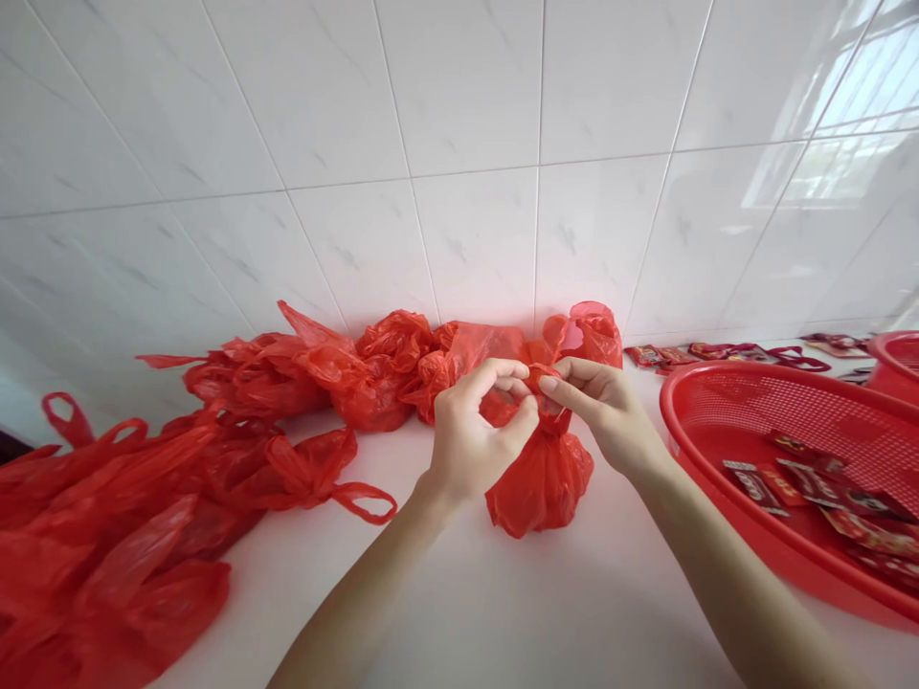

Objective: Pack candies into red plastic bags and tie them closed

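Note:
A filled red plastic bag sits in front of me on the white table, its neck gathered and its top bunched up. At that bunched top, my left hand is closed, thumb and fingers curled around the plastic at their tips. From the other side my right hand pinches the same plastic between thumb and fingers. The bag's contents are hidden by the red film. Just behind it, more red bags lie along the wall.
A large heap of red plastic bags covers the left. To the right stands a red mesh basket with several wrapped packets inside. Small packets lie by the tiled wall. Part of another red basket shows at the far right.

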The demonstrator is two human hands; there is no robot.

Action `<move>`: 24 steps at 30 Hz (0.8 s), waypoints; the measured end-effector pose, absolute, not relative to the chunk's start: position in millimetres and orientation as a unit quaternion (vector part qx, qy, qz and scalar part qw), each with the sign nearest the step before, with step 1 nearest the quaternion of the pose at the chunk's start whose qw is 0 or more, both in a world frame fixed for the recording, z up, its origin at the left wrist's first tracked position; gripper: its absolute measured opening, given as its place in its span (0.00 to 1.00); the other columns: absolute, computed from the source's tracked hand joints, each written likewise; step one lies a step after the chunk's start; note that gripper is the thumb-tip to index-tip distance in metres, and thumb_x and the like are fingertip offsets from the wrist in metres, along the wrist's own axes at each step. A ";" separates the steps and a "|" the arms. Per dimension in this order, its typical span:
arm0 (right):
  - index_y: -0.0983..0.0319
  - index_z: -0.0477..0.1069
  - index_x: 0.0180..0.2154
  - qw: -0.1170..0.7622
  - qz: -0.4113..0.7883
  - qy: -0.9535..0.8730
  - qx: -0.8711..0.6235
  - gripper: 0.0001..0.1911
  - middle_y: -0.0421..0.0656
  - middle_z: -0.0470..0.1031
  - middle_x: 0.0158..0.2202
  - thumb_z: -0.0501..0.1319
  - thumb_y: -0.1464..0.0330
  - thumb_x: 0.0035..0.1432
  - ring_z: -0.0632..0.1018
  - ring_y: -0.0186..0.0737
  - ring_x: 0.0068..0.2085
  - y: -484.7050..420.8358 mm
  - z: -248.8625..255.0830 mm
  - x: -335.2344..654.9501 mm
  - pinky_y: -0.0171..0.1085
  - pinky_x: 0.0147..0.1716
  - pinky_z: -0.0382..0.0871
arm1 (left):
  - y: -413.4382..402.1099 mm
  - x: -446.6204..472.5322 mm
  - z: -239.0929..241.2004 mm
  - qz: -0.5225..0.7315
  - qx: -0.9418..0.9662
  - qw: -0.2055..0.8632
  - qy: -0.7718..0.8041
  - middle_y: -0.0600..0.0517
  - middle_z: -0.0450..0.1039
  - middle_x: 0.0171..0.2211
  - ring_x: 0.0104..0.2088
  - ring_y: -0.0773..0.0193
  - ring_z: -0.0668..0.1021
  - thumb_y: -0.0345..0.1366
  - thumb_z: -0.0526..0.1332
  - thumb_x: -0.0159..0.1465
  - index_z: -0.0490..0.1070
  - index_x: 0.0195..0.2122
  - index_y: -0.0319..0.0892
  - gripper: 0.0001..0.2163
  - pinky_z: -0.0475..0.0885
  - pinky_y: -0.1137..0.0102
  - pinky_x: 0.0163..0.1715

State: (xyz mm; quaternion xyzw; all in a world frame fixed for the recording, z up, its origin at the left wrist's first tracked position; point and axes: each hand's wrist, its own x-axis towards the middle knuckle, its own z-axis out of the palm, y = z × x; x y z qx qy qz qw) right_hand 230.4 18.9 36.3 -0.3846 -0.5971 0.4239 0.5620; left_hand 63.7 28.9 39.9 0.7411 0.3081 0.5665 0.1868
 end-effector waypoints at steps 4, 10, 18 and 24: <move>0.61 0.69 0.27 0.563 0.422 -0.596 -0.387 0.20 0.38 0.69 0.24 0.67 0.53 0.58 0.68 0.33 0.26 18.1 37.5 230.4 0.36 0.26 0.60 | 27.9 65.1 39.1 0.549 0.735 0.213 0.337 0.55 0.80 0.33 0.37 0.63 0.81 0.29 0.65 0.60 0.72 0.42 0.45 0.10 0.75 0.64 0.47; 0.61 0.68 0.27 0.554 0.429 -0.606 -0.376 0.20 0.38 0.68 0.24 0.66 0.53 0.59 0.67 0.32 0.27 18.2 37.3 229.8 0.36 0.27 0.60 | 30.9 63.8 38.6 0.553 0.714 0.247 0.351 0.54 0.81 0.33 0.39 0.60 0.82 0.31 0.66 0.60 0.72 0.44 0.46 0.12 0.75 0.62 0.48; 0.61 0.68 0.27 0.545 0.437 -0.609 -0.376 0.20 0.38 0.68 0.24 0.67 0.53 0.59 0.67 0.33 0.27 18.9 36.6 230.6 0.36 0.27 0.60 | 33.0 63.6 39.4 0.548 0.729 0.241 0.332 0.57 0.77 0.31 0.37 0.63 0.80 0.28 0.63 0.60 0.70 0.44 0.46 0.11 0.73 0.64 0.49; 0.61 0.70 0.28 0.548 0.455 -0.606 -0.355 0.19 0.39 0.71 0.25 0.66 0.54 0.61 0.69 0.33 0.28 21.1 34.6 233.1 0.36 0.29 0.62 | 36.2 56.8 43.0 0.527 0.732 0.318 0.293 0.58 0.72 0.27 0.34 0.65 0.77 0.28 0.61 0.60 0.68 0.41 0.45 0.09 0.72 0.66 0.45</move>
